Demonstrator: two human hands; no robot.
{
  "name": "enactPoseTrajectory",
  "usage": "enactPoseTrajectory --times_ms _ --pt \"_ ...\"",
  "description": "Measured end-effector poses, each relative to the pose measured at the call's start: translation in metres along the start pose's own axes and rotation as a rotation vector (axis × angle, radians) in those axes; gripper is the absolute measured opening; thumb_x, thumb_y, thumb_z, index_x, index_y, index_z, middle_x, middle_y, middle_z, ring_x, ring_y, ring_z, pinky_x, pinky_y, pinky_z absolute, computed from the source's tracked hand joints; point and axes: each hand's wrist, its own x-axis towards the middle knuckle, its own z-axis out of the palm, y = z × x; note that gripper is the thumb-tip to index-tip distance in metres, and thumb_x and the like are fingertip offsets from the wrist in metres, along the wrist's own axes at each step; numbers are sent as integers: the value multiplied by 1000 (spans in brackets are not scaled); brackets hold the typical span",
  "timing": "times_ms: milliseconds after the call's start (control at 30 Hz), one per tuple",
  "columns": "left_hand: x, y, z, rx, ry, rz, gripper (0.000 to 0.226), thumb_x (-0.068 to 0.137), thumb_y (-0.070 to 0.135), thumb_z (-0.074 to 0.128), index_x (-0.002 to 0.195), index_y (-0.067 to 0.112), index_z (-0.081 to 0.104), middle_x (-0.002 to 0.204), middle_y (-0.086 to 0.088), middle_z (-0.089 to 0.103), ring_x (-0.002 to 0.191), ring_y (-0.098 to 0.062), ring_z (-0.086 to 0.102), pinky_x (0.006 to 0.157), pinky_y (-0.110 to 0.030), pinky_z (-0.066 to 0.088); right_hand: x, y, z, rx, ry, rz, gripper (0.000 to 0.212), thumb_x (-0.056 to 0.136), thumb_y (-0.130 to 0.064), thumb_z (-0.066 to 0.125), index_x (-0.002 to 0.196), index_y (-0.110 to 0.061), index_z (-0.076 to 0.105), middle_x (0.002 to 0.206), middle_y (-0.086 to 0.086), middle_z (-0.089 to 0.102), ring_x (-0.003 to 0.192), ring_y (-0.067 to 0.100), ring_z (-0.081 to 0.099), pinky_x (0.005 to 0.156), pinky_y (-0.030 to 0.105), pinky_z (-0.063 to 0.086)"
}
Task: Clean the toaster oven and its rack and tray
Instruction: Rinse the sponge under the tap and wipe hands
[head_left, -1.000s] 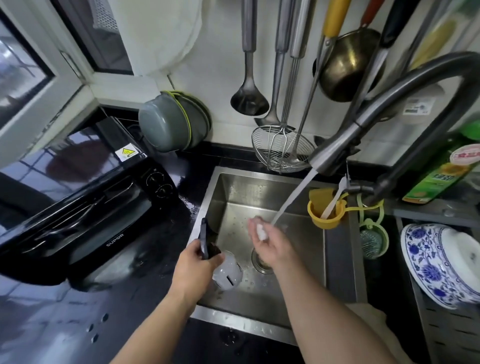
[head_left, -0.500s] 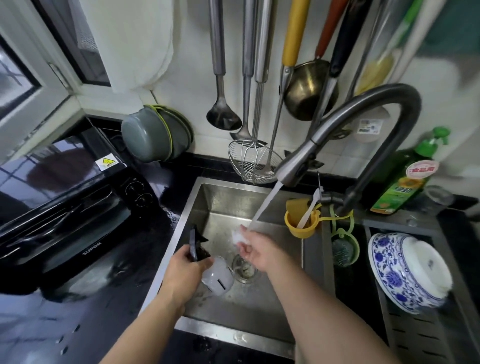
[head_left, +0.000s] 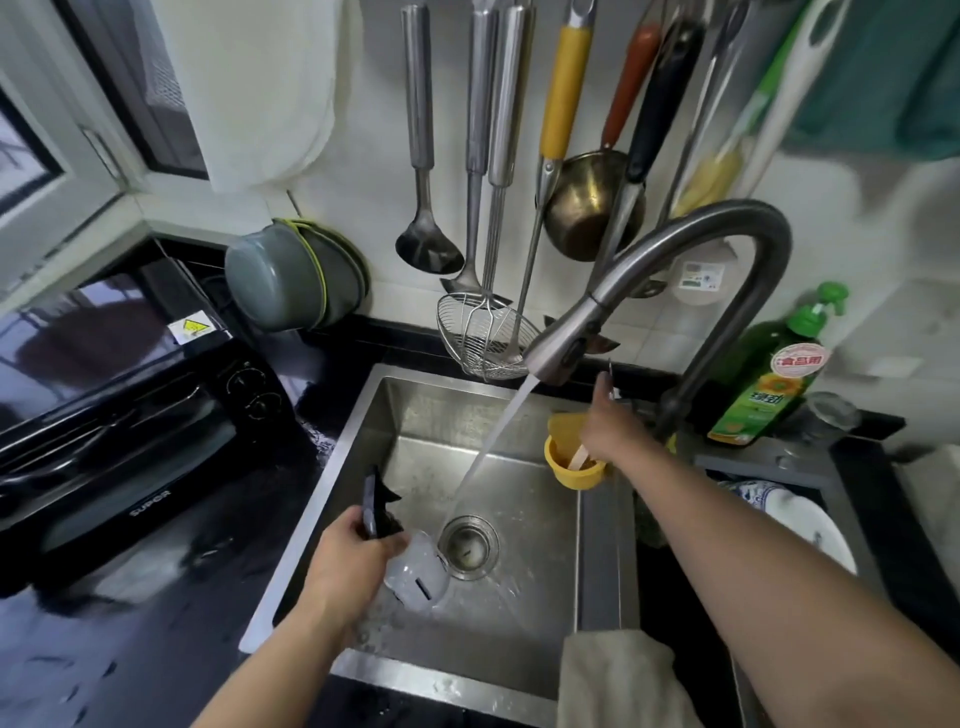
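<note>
Black toaster oven marked SUPOR, green detergent bottle beside faucet

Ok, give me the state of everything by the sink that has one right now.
faucet: running, stream falling toward the drain
lever: right hand reaching up to it
sink: wet, drain unplugged
left hand: grips a black and clear plastic tool over the basin
toaster oven: door shut, on the counter
dish soap bottle: upright, pump cap on

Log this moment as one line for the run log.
left hand: holds brush over sink | right hand: at faucet lever | water: running | toaster oven: on counter
</note>
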Motion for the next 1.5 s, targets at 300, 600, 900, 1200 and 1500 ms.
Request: enactPoseTrajectory --times_ms 300,600,900,1200,1500 --pt "-3 -10 -13 7 1 -39 16 85 6 80 94 12 69 87 -10 75 88 -31 71 82 -44 55 -6 -7 -3 415 -91 112 23 86 -23 74 101 -8 64 97 12 67 80 23 62 58 27 45" --pt "-15 -24 -28 -23 19 -97 16 86 8 80 97 13 70 91 -10 75 90 -31 70 81 -56 60 -129 -53 97 1568 -577 407 25 91 19 52 111 3 49 106 25 55 108 39 63 66 38 63" --pt "-22 -21 -54 -51 15 -15 14 89 5 75 100 10 68 95 -11 73 87 -24 67 72 -33 51 -160 -118 34 1331 -692 -9 25 94 -48 62 89 -23 65 62 0 38 55 13 34 54 25 32" --pt "-27 -24 -64 -21 -22 23 14 88 5 76 97 6 65 86 -14 67 77 -19 59 73 -31 46 -157 -143 35 1143 -240 19 52 104 -34 46 55 -23 33 49 -4 26 43 12 20 44 28 14" --pt "-24 -23 -69 -13 -16 31 15 89 8 75 98 5 63 93 -17 68 78 -19 59 75 -32 45 -153 -156 16 1273 -112 -21 51 100 -23 46 52 -23 29 52 2 23 42 13 17 44 25 13"
